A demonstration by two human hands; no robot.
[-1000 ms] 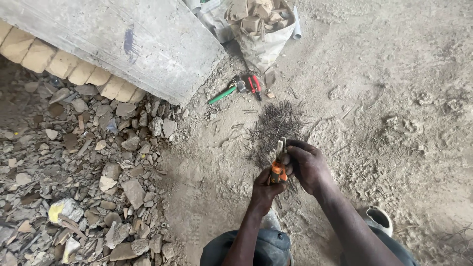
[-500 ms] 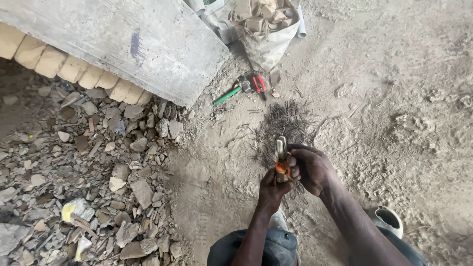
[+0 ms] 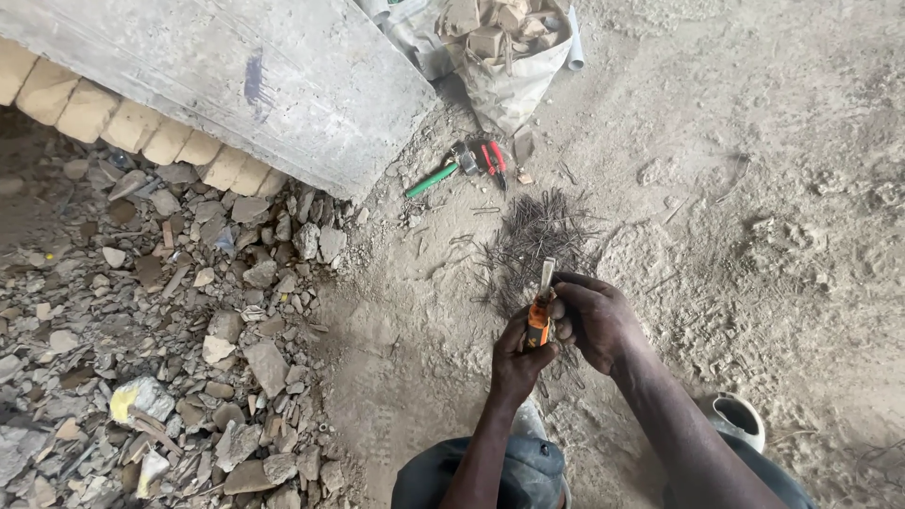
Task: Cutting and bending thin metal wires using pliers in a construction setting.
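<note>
The left hand (image 3: 517,353) grips an orange-handled tool (image 3: 539,316) over the dusty ground (image 3: 773,188). The right hand (image 3: 594,316) curls around the tool too. A heap of thin wire pieces (image 3: 537,231) lies just ahead, seemingly cut already.

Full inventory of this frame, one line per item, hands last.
orange-handled tool: 1, orange and black with a metal tip, held in both hands
wire pieces: a pile, dark, on the ground beyond the hands
green-handled tool: 1, on the ground near the slab
red-handled pliers: 1, beside it
sack: 1, whitish, holds blocks, top
concrete slab: 1, grey, upper left
rubble: many stones, grey-brown, left
left hand: grips the handle
right hand: also on the tool
</note>
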